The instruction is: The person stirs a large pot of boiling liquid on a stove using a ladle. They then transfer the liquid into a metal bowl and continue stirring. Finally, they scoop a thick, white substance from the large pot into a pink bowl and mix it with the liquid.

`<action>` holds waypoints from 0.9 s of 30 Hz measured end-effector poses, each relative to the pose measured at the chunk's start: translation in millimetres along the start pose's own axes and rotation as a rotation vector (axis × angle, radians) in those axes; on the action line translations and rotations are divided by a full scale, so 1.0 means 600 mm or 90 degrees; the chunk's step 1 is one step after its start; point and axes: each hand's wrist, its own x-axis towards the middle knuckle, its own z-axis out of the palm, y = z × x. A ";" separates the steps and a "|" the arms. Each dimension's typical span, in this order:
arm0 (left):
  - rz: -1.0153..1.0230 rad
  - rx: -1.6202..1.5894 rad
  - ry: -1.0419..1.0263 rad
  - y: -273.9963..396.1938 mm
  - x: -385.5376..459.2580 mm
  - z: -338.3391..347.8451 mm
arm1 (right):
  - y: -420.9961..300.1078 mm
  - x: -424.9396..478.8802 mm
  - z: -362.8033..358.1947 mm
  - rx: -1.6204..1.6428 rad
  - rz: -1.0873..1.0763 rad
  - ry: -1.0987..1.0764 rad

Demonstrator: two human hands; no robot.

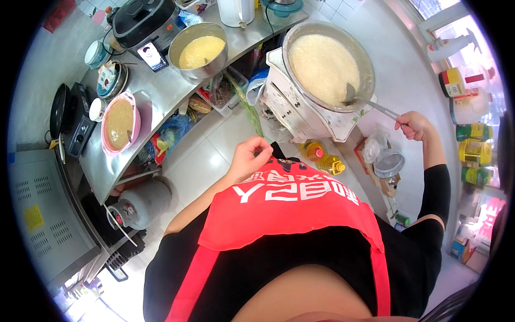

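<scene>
My right hand (414, 125) grips the handle of a metal ladle (382, 108). The bowl of the ladle rests partly in pale, frothy liquid (324, 66) near the right wall of a large metal pot (295, 34). Beneath the pot is a white cabinet (297, 104) with floral decoration. My left hand (251, 157) is held in front of the red apron (289, 213), fingers curled in and thumb bent towards them. Nothing shows in it, and it is nearest to the apron's upper edge and a black strap (278, 149).
On the steel counter (161, 96) are a metal pot of yellow liquid (197, 70), a pink basin (134, 133), a phone (152, 56) and a rice cooker (141, 24). Cooking-oil bottles (322, 157) stand on the floor near the cabinet. A gas cylinder (147, 201) is at left.
</scene>
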 end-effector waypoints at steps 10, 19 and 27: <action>-0.236 -0.467 0.251 -0.063 0.159 -0.198 | 0.061 0.072 0.129 0.324 -0.059 -0.123; -0.333 -0.802 0.287 -0.087 0.330 -0.324 | -0.012 0.152 0.270 0.228 -0.224 0.071; -0.366 -0.786 0.281 -0.115 0.385 -0.355 | 0.024 0.145 0.298 -0.376 -0.359 0.630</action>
